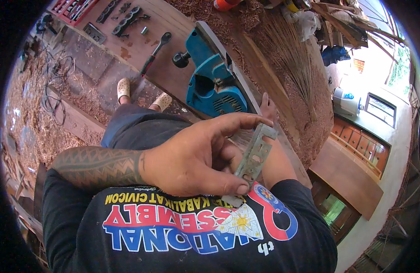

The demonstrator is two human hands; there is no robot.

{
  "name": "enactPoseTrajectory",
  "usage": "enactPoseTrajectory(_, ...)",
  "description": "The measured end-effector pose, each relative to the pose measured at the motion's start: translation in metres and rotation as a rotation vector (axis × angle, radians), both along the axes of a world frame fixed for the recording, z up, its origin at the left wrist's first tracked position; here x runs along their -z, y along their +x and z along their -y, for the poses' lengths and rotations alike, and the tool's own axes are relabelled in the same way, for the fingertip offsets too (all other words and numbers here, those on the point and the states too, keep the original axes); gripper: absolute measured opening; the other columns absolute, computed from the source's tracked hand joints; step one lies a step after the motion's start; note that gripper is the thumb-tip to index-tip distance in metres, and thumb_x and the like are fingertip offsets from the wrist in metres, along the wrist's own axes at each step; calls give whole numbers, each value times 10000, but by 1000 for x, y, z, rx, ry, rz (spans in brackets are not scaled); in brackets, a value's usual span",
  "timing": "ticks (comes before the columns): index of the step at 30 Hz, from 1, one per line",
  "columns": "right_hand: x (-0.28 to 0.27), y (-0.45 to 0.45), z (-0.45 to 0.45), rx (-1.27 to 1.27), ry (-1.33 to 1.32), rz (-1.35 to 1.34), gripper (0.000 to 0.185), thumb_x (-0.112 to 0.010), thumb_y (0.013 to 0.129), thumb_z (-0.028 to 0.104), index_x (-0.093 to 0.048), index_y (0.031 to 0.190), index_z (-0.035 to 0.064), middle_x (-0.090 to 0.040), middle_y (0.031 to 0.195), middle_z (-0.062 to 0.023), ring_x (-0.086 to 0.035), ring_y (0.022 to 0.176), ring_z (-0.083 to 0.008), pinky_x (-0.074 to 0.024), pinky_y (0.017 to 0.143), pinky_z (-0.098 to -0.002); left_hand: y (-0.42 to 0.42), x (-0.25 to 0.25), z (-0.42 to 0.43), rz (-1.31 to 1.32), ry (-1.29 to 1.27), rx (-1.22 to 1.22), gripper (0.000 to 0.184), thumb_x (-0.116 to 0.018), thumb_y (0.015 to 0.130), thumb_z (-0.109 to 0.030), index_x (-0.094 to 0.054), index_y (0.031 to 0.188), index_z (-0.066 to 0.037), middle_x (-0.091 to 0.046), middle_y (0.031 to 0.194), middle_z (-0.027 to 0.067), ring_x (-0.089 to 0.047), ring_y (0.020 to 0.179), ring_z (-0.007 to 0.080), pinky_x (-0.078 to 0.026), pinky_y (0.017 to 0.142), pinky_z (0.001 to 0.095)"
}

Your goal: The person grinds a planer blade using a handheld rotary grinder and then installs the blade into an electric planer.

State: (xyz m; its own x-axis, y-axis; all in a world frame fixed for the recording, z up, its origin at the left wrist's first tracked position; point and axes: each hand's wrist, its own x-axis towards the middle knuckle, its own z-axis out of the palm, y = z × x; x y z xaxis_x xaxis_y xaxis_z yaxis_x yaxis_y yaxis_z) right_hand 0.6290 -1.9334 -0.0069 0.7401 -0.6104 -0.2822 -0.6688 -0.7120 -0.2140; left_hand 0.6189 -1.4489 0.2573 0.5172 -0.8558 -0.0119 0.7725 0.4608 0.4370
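My left hand (187, 159) reaches in from the left, its thumb and a finger closed on a slotted flat metal plate (256, 154). The plate is greyish and worn, and tilted upward. Beyond it, a teal power tool (217, 84) with a black knob lies on its side on the wooden surface. My right forearm comes in from the right behind the plate. What seems to be my right hand (268, 108) shows only in part by the tool's edge; its grip is unclear.
A ratchet wrench (156, 53), a socket (144, 30) and dark metal parts (127, 21) lie on the reddish board (166, 20). A red socket case (72, 10) is at the top left. Wood shavings, a cable (55, 93) and a bundle of thin sticks (295, 59) lie around.
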Motion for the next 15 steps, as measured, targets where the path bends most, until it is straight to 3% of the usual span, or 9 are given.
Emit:
enactPoseTrajectory(3, -32, 3, -36, 16, -138, -49, 848, -446, 1034, 800, -764, 1376, 92, -704, 1463, -221, -611, 1413, -437, -181, 1235, -770, -1, 1, 3, -64, -24, 7, 1024, -848, 935, 33, -202, 1728, -21, -802, 1104, 108, -768, 912, 122, -589, 784, 261)
enactPoseTrajectory(5, -13, 2, -14, 14, -67, -48, 847, -445, 1034, 800, -758, 1390, 98, -695, 1480, -214, -606, 1423, -432, -170, 1236, -773, -1, 1, 4, -87, -37, 7, 1024, -848, 934, 36, -203, 1728, -23, -802, 1096, 104, -768, 912, 121, -588, 785, 259)
enactPoseTrajectory(11, -7, 1, -7, 14, -33, -46, 821, -444, 1035, 800, -768, 1383, 131, -704, 1472, -200, -607, 1423, -431, -182, 1236, -766, -1, 0, 6, -121, -56, -2, 1013, -847, 928, 43, -220, 1721, -25, -799, 1086, 106, -772, 915, 126, -595, 794, 260)
enactPoseTrajectory(15, -39, 6, -31, 4, -35, -91, 806, -439, 1036, 799, -789, 1344, 142, -718, 1448, -198, -618, 1405, -435, -202, 1231, -761, 1, -1, 4, -87, -68, -9, 1002, -848, 919, 51, -241, 1713, -20, -795, 1077, 103, -778, 925, 130, -608, 802, 264)
